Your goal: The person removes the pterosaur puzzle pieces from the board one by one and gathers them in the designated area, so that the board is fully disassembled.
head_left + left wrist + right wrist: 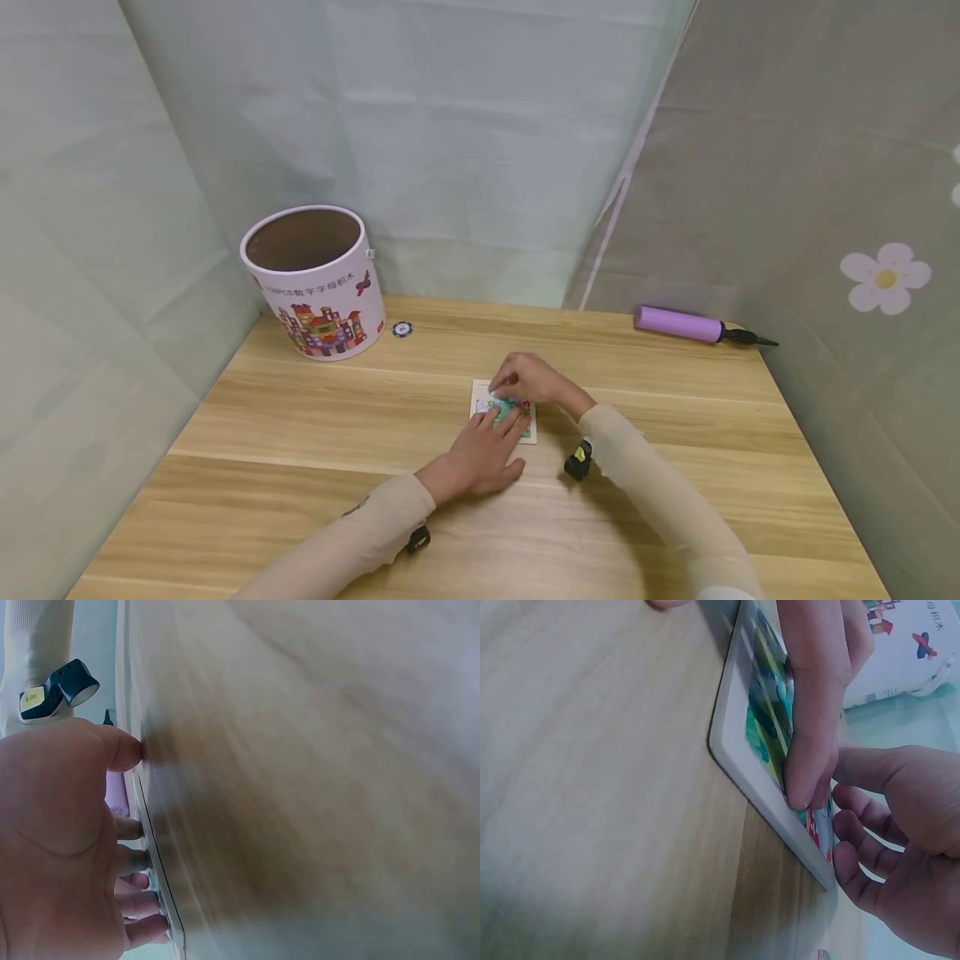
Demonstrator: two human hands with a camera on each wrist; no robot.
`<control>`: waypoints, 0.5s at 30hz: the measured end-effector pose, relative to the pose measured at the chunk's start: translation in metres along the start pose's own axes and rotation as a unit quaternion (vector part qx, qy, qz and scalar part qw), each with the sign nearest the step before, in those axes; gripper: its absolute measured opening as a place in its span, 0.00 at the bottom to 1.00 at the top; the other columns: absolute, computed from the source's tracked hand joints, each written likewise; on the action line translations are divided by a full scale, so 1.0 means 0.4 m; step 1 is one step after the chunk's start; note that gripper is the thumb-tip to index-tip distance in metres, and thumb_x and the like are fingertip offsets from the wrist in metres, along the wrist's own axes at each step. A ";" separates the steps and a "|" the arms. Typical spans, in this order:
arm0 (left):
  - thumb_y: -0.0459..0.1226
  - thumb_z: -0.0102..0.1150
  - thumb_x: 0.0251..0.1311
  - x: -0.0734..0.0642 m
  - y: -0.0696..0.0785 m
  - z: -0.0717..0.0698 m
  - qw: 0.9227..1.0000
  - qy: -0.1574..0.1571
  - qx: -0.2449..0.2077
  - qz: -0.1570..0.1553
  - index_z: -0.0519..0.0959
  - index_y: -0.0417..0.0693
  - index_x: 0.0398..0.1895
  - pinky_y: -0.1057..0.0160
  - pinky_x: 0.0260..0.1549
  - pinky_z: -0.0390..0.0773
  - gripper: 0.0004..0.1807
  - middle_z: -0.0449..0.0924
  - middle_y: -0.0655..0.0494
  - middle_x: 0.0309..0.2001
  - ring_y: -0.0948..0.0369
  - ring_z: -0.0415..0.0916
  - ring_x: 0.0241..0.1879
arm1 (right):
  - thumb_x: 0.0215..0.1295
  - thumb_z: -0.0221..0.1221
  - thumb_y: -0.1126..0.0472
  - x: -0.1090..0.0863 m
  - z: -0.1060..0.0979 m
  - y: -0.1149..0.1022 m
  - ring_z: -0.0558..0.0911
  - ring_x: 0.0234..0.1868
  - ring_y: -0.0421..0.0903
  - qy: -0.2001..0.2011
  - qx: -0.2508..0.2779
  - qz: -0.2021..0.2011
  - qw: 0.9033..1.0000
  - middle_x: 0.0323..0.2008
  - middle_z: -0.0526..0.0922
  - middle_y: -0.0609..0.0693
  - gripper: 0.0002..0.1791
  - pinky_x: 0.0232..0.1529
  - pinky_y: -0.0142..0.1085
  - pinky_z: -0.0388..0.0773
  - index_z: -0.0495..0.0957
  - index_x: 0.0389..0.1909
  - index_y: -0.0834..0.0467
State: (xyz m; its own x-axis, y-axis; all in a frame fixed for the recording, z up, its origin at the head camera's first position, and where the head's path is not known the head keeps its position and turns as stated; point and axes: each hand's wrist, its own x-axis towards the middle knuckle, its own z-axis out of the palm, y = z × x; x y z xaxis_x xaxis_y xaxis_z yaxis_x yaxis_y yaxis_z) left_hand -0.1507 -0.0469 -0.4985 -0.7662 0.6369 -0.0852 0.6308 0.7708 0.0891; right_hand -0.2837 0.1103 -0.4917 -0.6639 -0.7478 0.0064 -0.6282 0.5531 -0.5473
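A small flat board with a pale frame and a colourful, mostly green picture lies on the table. My left hand reaches over its near side, with nearly straight fingers pressing on the picture and the thumb spread to the side. At the far side my right hand bends over the board, thumb and fingertips close together on the picture. The right wrist view shows the right hand with curled fingers at the frame's edge, its thumb tip behind the left fingers. I cannot tell whether it pinches anything.
Back left stands a tall white bucket with printed building blocks, its top uncovered. A dark round chip lies beside it. At the back right rests a purple hand pump with a black nozzle. Fabric walls enclose the wooden table.
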 end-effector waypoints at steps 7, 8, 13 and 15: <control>0.52 0.43 0.74 0.013 0.003 0.000 1.000 -0.016 -0.020 -0.012 0.59 0.45 0.79 0.42 0.69 0.64 0.36 0.55 0.47 0.80 0.41 0.55 0.77 | 0.66 0.69 0.60 0.003 0.002 -0.002 0.76 0.35 0.38 0.000 -0.003 0.019 1.000 0.34 0.82 0.43 0.05 0.36 0.30 0.75 0.91 0.39 0.52; 0.53 0.43 0.74 0.015 0.004 -0.001 1.000 -0.016 -0.018 -0.015 0.60 0.46 0.79 0.43 0.68 0.65 0.36 0.55 0.48 0.80 0.42 0.55 0.77 | 0.66 0.69 0.60 0.003 0.004 -0.003 0.76 0.36 0.38 0.000 0.000 0.024 1.000 0.35 0.81 0.43 0.04 0.36 0.31 0.75 0.91 0.39 0.52; 0.54 0.43 0.73 0.018 0.006 -0.004 0.999 -0.023 -0.010 -0.021 0.61 0.48 0.79 0.45 0.66 0.66 0.36 0.54 0.50 0.80 0.44 0.55 0.77 | 0.65 0.69 0.61 0.003 0.008 -0.004 0.76 0.38 0.39 0.007 0.015 0.040 0.999 0.37 0.82 0.44 0.04 0.40 0.33 0.76 0.90 0.38 0.52; 0.54 0.42 0.73 0.019 0.006 -0.003 0.999 -0.025 -0.008 -0.022 0.60 0.48 0.79 0.45 0.66 0.66 0.36 0.54 0.51 0.81 0.44 0.55 0.77 | 0.65 0.69 0.61 0.002 0.009 -0.004 0.76 0.39 0.39 0.012 0.019 0.044 0.999 0.38 0.82 0.44 0.03 0.42 0.34 0.76 0.90 0.37 0.51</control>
State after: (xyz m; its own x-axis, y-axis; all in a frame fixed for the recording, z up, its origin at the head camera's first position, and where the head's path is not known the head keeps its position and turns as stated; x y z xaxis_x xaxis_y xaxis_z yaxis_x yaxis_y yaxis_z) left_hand -0.1552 -0.0404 -0.4975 -0.7855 0.6029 -0.1395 0.5945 0.7978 0.1001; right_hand -0.2819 0.1074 -0.4939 -0.7254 -0.6879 -0.0230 -0.5519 0.6013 -0.5777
